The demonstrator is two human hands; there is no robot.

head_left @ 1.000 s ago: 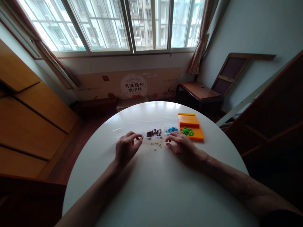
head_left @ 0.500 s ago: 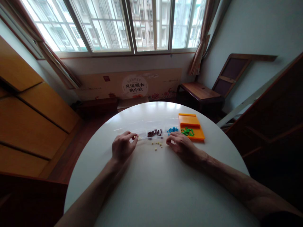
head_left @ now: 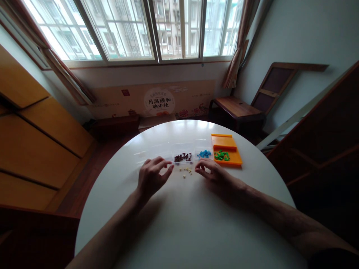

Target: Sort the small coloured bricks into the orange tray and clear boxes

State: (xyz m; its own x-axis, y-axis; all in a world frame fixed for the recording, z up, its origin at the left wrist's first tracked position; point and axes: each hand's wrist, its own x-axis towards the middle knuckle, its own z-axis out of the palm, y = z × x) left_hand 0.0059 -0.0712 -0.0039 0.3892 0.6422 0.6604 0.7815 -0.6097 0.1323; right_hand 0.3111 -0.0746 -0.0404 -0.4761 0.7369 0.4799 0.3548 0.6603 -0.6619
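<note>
My left hand (head_left: 153,175) hovers just left of the loose pale yellow pieces (head_left: 187,170), thumb and forefinger slightly apart with nothing visible between them. Beyond it is a clear plastic box (head_left: 161,152), partly hidden by the hand. My right hand (head_left: 211,172) rests to the right of the yellow pieces, thumb and forefinger curled to a pinch; what is in it, if anything, is too small to make out. Between and beyond the hands stand a clear box of dark brown pieces (head_left: 183,157) and one of blue pieces (head_left: 204,153).
An orange tray (head_left: 237,158) with small green pieces (head_left: 222,155) stands right of the boxes on the round white table (head_left: 185,224). Past the table are a wooden chair (head_left: 238,107), a printed carton panel (head_left: 131,102) and a window (head_left: 120,30). Wooden cabinets (head_left: 36,149) line the left.
My left hand has moved right, from the left clear box toward the yellow pieces, and its pinch has loosened. The right hand has barely shifted.
</note>
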